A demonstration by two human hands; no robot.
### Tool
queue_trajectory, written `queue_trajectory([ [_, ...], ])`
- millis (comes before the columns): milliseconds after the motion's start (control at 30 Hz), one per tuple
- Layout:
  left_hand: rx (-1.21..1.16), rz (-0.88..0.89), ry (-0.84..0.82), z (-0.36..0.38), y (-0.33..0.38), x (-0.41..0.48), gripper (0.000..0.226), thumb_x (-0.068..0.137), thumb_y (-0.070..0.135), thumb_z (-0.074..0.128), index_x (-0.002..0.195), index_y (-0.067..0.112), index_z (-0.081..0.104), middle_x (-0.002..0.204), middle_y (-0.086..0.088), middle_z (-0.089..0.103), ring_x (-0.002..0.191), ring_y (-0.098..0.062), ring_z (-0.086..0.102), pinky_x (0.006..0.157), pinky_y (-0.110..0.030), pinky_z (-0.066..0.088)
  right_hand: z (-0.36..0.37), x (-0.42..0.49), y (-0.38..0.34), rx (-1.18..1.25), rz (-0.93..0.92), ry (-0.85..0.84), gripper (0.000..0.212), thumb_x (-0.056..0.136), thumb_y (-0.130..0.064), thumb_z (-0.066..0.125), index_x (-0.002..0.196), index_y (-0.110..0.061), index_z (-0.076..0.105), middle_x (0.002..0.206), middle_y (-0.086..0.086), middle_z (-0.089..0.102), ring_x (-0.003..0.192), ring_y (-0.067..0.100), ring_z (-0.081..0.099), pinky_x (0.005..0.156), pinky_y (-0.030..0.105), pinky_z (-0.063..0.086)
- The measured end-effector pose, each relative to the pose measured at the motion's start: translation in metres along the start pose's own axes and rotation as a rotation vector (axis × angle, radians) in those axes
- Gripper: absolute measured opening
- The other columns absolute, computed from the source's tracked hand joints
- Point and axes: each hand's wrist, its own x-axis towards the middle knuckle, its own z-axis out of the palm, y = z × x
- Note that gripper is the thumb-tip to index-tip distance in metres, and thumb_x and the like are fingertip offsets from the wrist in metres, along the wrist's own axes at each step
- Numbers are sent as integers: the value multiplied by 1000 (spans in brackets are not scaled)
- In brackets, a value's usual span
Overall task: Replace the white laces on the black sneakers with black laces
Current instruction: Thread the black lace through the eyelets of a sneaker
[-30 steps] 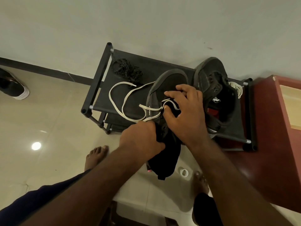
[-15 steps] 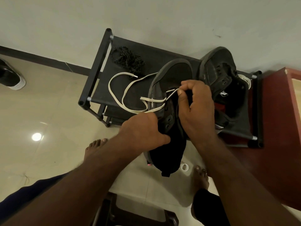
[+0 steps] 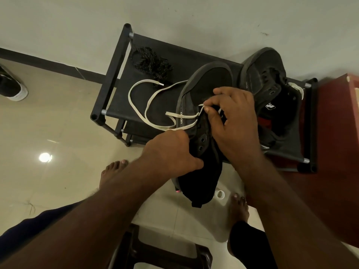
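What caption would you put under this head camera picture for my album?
Right hand pinches the white lace at a black sneaker gripped by the left hand.

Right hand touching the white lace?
Touching. Head view shows the right hand pinching a loop of the white lace between thumb and forefinger.

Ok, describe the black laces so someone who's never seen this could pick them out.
Find the low black shoe rack against the wall. On top of it, at the far left corner, lies a tangled heap: the black laces. Unlike the flat white lace beside it, it is dark cord with pale flecks.
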Motion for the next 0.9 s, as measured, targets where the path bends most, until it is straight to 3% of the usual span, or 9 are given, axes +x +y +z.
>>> queue_trajectory([
  [167,-25,-17,37,1,2,1,37,74,48,74,66,24,48,66,3,51,72,-19,59,73,-35,56,-2,2,-5,242,243,89,13,99,-21,53,110,-20,58,107,-5,64,101,12,61,86,30,52],
  [233,-18,-12,27,1,3,1,35,74,49,73,68,24,49,69,2,53,75,-20,62,75,-37,57,-5,2,-5,239,211,49,22,93,-19,57,115,-19,59,109,-9,62,103,13,60,88,27,51],
  [333,-22,-13,9,0,2,0,33,75,48,73,72,22,53,71,1,56,76,-20,63,77,-40,58,-7,2,-2,86,38,-67,38,86,-17,62,123,-19,66,118,-8,60,113,15,50,94,11,34],
  [433,-24,-21,-4,0,3,-2,31,75,48,73,77,22,56,74,2,57,80,-20,64,80,-41,58,-5,3,2,-14,5,-49,26,89,-17,67,114,-19,73,116,3,64,112,19,50,93,7,27],
  [533,-12,-29,-2,0,4,-2,35,75,47,74,70,23,50,71,3,53,80,-21,63,81,-41,58,-4,3,-2,-16,6,12,15,93,-15,64,105,-15,73,110,1,68,107,18,55,91,4,28],
  [600,-6,-34,-2,0,4,-3,36,74,48,74,70,24,48,72,3,53,82,-21,63,81,-41,58,-5,3,-5,88,98,69,11,96,-16,59,103,-17,67,104,-3,69,100,12,61,89,9,40],
  [700,-6,-38,-8,0,4,-4,35,74,46,75,69,25,47,73,4,54,82,-20,63,80,-40,58,-10,8,-8,294,249,152,8,97,-17,55,102,-23,55,96,-7,70,90,6,67,81,31,57],
  [833,10,-21,-19,0,4,-4,34,75,45,75,70,25,48,72,2,56,80,-20,64,80,-42,58,-13,4,-9,185,109,-27,44,84,-26,59,127,-25,57,111,-9,61,105,18,58,89,36,50],
  [900,10,-12,-11,0,4,-3,34,76,45,74,69,24,48,71,2,55,78,-21,64,80,-42,58,-10,1,-5,51,1,-101,44,82,-30,62,126,-26,64,117,-3,59,114,23,52,94,41,44],
])
